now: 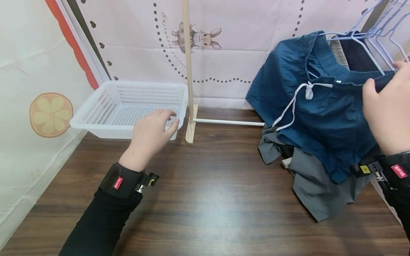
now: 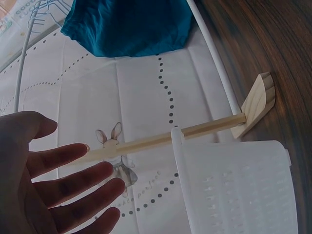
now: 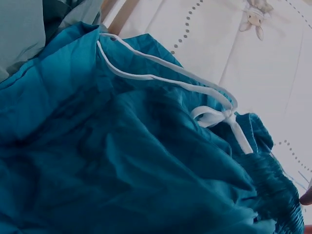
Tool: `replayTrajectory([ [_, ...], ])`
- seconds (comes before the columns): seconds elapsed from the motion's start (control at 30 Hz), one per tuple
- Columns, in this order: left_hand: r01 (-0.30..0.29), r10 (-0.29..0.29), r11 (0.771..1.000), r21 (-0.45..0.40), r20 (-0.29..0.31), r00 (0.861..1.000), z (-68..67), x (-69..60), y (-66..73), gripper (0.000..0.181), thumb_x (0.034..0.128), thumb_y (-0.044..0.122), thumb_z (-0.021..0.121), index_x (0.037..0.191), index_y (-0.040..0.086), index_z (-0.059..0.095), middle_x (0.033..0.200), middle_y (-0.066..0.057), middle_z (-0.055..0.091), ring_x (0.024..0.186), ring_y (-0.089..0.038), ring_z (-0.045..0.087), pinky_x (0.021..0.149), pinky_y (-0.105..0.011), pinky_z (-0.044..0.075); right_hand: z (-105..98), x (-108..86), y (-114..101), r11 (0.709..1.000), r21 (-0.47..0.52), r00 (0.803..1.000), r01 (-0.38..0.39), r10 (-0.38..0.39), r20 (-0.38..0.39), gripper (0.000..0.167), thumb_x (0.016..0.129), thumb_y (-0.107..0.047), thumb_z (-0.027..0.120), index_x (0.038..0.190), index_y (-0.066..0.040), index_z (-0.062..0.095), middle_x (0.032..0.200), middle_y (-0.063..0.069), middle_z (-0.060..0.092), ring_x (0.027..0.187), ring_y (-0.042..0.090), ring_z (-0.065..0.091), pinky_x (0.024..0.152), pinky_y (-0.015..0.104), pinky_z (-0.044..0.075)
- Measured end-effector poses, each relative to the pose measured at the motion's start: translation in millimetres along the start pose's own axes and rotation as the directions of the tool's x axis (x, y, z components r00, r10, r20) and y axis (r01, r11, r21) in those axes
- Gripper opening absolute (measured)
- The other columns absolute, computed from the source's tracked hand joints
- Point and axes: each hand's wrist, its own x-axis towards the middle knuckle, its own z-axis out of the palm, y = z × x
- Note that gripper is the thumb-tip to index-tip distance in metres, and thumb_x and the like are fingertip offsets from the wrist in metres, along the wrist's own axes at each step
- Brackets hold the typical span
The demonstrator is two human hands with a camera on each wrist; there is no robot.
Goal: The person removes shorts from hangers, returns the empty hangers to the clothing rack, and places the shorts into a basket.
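Blue shorts [image 1: 336, 110] with a white drawstring [image 1: 293, 103] hang at the right, spread on a light-blue hanger [image 1: 365, 46]. At the right end of their waistband, my right hand [image 1: 389, 110] grips the cloth beside the hangers. In the right wrist view the blue shorts [image 3: 136, 161] fill most of the picture, and only fingertips [image 3: 307, 197] show at the edge. My left hand [image 1: 152, 133] is over the near right rim of a white plastic basket [image 1: 93, 124], holding nothing. Its fingers spread loosely in the left wrist view, beside the basket [image 2: 234, 190].
Grey garments [image 1: 317, 181] hang below and behind the blue shorts. A wooden post [image 1: 188, 64] on a wooden foot [image 1: 191, 133] stands right of the basket, with a white bar [image 1: 229, 122] running low from it. A printed cloth [image 1: 230, 64] covers the back.
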Motion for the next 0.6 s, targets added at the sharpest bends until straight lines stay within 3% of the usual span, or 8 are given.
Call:
replayTrajectory([
  [0.2, 0.01, -0.01, 1.0, -0.003, 0.022, 1.0, -0.7, -0.5, 2.6, 0.032, 0.0978, 0.031, 0.054, 0.116, 0.007, 0.066, 0.109, -0.011, 0.069, 0.092, -0.03, 0.066, 0.059, -0.042, 0.051, 2.0, 7.3, 7.8, 0.996, 0.049, 0.997, -0.072, 0.071, 0.022, 0.063, 0.099, -0.039, 0.033, 0.152, -0.005, 0.025, 0.152, 0.02, 0.029, 0.138, 0.034, 0.027, 0.107, 0.056, 0.023],
  [0.37, 0.026, -0.026, 1.0, -0.007, 0.048, 0.999, -0.4, -0.9, 4.6, 0.033, 0.0977, 0.033, 0.054, 0.116, 0.008, 0.065, 0.111, -0.011, 0.068, 0.093, -0.029, 0.066, 0.061, -0.041, 0.051, 1.3, 11.1, 8.4, 0.995, 0.025, 0.993, -0.097, 0.095, 0.064, 0.059, 0.102, -0.036, 0.028, 0.144, 0.004, 0.038, 0.141, 0.027, 0.039, 0.128, 0.043, 0.038, 0.091, 0.059, 0.032],
  [0.43, 0.019, -0.019, 1.0, -0.008, 0.042, 0.999, 0.3, -1.6, 4.9, 0.033, 0.0977, 0.033, 0.054, 0.116, 0.008, 0.065, 0.11, -0.011, 0.069, 0.092, -0.029, 0.066, 0.06, -0.041, 0.051, 2.2, 11.6, 8.3, 0.994, 0.024, 0.992, -0.105, 0.102, 0.077, 0.057, 0.103, -0.034, 0.026, 0.142, 0.006, 0.038, 0.14, 0.028, 0.039, 0.129, 0.043, 0.037, 0.092, 0.058, 0.032],
  [0.6, 0.004, -0.004, 1.0, -0.008, 0.013, 1.0, 1.4, -3.3, 6.0, 0.031, 0.0972, 0.033, 0.055, 0.113, 0.008, 0.066, 0.109, -0.011, 0.069, 0.088, -0.029, 0.066, 0.057, -0.04, 0.05, 4.8, 12.6, 7.6, 0.984, 0.082, 0.984, -0.156, 0.148, 0.098, 0.056, 0.105, -0.04, 0.027, 0.146, -0.004, 0.039, 0.142, 0.019, 0.039, 0.133, 0.031, 0.035, 0.1, 0.047, 0.031],
])
